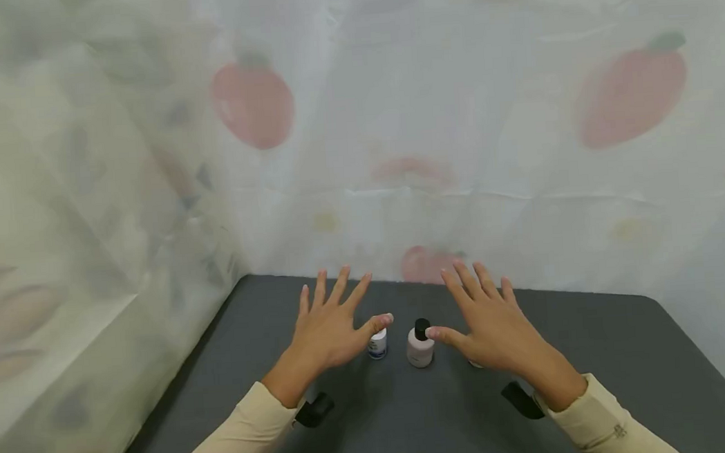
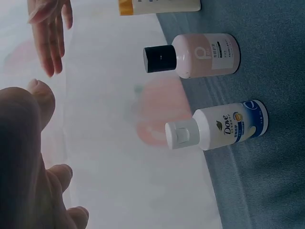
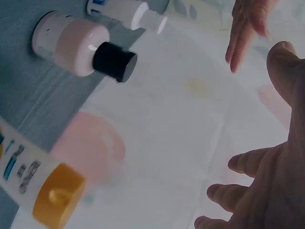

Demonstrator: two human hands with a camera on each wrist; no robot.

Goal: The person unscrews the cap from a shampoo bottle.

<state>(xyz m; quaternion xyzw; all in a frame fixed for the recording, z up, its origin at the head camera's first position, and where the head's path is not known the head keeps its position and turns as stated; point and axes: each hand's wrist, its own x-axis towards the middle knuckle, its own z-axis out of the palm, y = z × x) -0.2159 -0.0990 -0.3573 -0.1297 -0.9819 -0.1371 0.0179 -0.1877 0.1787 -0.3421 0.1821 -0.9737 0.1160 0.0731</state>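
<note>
A person's two bare hands hang over a dark gray table point(image 1: 632, 355), fingers straight and spread well apart, in the lower center of the head view. The left hand point(image 1: 328, 332) is nearest a white Dove bottle point(image 2: 231, 126) with a white cap, upright on the table and partly behind the thumb in that view; the left wrist camera shows hand and bottle apart. The right hand point(image 1: 496, 326), fingers likewise apart, largely hides a pale bottle with an orange cap point(image 3: 59, 195), seen at the lower left of the right wrist view. Between the hands, just below the center of the head frame, a pink bottle with a black cap point(image 1: 420, 351) stands upright, the right thumb overlapping the cap's edge. Light sleeves point(image 1: 244, 428) enter from the bottom, a black fitting point(image 1: 314, 409) at the left wrist. White cloth printed with red fruit point(image 1: 486, 108) fills the top.
</note>
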